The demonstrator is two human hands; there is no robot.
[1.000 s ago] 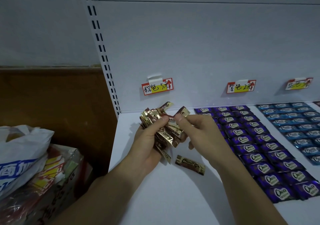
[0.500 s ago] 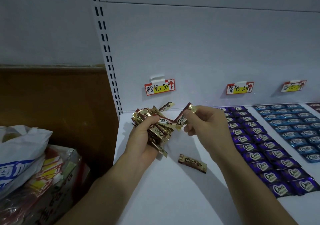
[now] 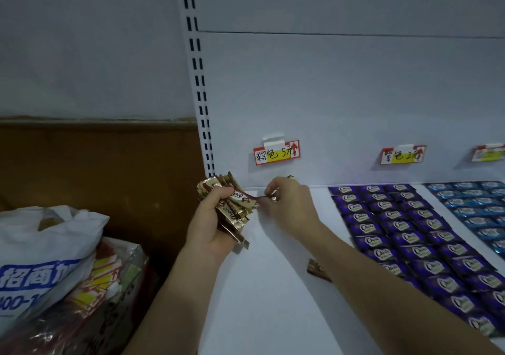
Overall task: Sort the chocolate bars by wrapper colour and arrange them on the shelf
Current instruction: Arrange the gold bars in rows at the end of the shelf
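Observation:
My left hand [image 3: 211, 225] grips a bunch of brown-and-gold chocolate bars [image 3: 232, 204] above the left end of the white shelf [image 3: 267, 300]. My right hand [image 3: 289, 207] pinches one brown bar [image 3: 269, 197] near the shelf's back wall, its fingers curled down and hiding most of the bar. One loose brown bar [image 3: 317, 270] lies on the shelf, partly under my right forearm. Purple bars [image 3: 404, 234] lie in neat rows to the right, and blue bars [image 3: 475, 204] lie in rows further right.
Three price tags hang on the back panel: one [image 3: 276, 153] above the brown section, one [image 3: 403, 154] above the purple, one [image 3: 489, 152] at the right edge. A white plastic bag [image 3: 41, 259] and packaged goods [image 3: 103, 286] sit left of the shelf, against a brown panel.
My right hand drew one brown bar from the bunch and carried it down toward the back of the shelf. The camera shifted right and lower, so the loose bar now lies under my forearm.

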